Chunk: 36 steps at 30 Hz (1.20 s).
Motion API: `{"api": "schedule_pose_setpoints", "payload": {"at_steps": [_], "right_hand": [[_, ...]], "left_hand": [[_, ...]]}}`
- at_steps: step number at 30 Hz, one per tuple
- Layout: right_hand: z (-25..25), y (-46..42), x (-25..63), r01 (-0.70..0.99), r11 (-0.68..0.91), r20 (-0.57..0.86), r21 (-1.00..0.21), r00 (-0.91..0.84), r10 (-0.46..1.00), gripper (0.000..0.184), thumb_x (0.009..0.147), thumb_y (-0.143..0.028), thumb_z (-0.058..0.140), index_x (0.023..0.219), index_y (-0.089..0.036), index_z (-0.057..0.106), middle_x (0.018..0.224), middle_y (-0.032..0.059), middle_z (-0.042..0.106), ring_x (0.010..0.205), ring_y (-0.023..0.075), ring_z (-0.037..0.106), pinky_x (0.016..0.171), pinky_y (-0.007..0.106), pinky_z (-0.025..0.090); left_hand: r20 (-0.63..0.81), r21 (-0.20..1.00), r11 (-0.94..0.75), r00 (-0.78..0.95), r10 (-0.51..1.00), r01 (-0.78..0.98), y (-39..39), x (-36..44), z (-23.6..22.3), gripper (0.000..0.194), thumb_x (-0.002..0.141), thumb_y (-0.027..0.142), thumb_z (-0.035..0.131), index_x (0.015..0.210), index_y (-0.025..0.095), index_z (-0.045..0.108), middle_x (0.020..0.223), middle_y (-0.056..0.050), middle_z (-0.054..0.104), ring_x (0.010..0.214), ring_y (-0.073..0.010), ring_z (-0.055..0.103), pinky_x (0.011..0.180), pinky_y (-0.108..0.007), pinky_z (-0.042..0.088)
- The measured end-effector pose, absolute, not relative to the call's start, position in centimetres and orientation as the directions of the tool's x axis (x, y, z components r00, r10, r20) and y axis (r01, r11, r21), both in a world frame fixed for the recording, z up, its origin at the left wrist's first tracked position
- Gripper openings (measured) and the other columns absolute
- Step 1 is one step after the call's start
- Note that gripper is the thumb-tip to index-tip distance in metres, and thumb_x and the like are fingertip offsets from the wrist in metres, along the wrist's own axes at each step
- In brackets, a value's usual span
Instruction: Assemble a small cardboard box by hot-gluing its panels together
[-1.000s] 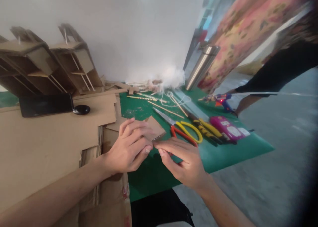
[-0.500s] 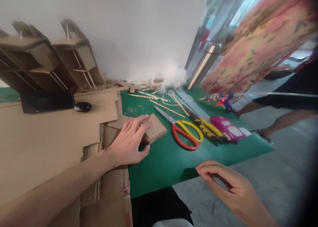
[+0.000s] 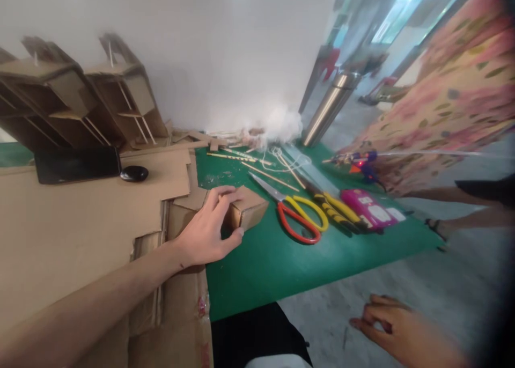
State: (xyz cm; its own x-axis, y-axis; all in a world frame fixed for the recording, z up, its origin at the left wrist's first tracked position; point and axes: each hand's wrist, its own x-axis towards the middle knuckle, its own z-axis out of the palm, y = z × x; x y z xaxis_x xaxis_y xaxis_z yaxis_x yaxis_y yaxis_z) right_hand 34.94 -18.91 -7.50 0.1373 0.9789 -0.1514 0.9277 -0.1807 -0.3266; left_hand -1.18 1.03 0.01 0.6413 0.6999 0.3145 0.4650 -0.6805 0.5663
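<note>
My left hand point(image 3: 211, 226) is closed around a small brown cardboard box point(image 3: 251, 210) at the left side of the green tabletop point(image 3: 261, 277). Its fingers lie over the top and far side, and the thumb presses the near side; part of the box is hidden by the hand. Just right of the box are scissors point(image 3: 300, 218) with one red and one yellow handle. My right hand point(image 3: 402, 325) hangs over the floor beyond the table's near edge, fingers curled in toward the thumb, with nothing visible in it.
Cardboard sheets point(image 3: 80, 239) cover the left, with a black phone point(image 3: 78, 164), a black mouse point(image 3: 134, 173) and cardboard structures point(image 3: 120, 100) behind. Pliers point(image 3: 338, 212), a purple packet point(image 3: 372, 210), a glue gun point(image 3: 360, 164), sticks point(image 3: 269, 176) and a steel flask point(image 3: 332, 108) lie right. A person in floral clothing point(image 3: 450, 116) is nearby.
The box has tilted in my left hand, so its near corner and side now show. My right hand has moved right and down, away from the table edge. The person in floral clothing has shifted right.
</note>
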Motion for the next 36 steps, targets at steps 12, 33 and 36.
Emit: {"api": "schedule_pose_setpoints", "payload": {"at_steps": [12, 33, 36], "right_hand": [[0.9, -11.1, 26.1, 0.764, 0.020, 0.046, -0.645, 0.013, 0.999, 0.031, 0.097, -0.050, 0.049, 0.092, -0.024, 0.066, 0.067, 0.0017, 0.067, 0.049, 0.0172, 0.058, 0.043, 0.027, 0.045], [0.3, -3.9, 20.7, 0.210, 0.008, -0.010, -0.978, -0.086, 0.996, 0.029, 0.090, -0.046, 0.064, 0.106, -0.022, 0.067, 0.104, 0.0077, 0.072, 0.101, 0.0260, 0.070, 0.091, 0.044, 0.058], [0.3, -4.0, 20.7, 0.128, 0.024, 0.011, -0.991, -0.106, 0.994, 0.028, 0.087, -0.047, 0.068, 0.103, -0.023, 0.068, 0.092, 0.0050, 0.071, 0.087, 0.0225, 0.072, 0.084, 0.041, 0.061]], "left_hand": [[0.296, 0.559, -0.682, 0.654, 0.696, 0.472, 1.0, -1.1, -0.1, 0.057, 0.087, 0.027, 0.063, 0.138, 0.024, 0.038, 0.144, -0.016, 0.038, 0.137, -0.0352, 0.045, 0.106, -0.055, 0.050], [0.373, 0.635, -0.710, 0.683, 0.628, 0.305, 1.1, -1.3, 0.7, 0.057, 0.089, 0.021, 0.062, 0.139, 0.026, 0.037, 0.143, -0.015, 0.046, 0.138, -0.0317, 0.045, 0.113, -0.053, 0.044], [0.394, 0.657, -0.706, 0.678, 0.621, 0.265, 1.1, -1.3, 0.9, 0.057, 0.088, 0.020, 0.062, 0.139, 0.026, 0.039, 0.139, -0.014, 0.047, 0.135, -0.0323, 0.047, 0.111, -0.053, 0.046]]}}
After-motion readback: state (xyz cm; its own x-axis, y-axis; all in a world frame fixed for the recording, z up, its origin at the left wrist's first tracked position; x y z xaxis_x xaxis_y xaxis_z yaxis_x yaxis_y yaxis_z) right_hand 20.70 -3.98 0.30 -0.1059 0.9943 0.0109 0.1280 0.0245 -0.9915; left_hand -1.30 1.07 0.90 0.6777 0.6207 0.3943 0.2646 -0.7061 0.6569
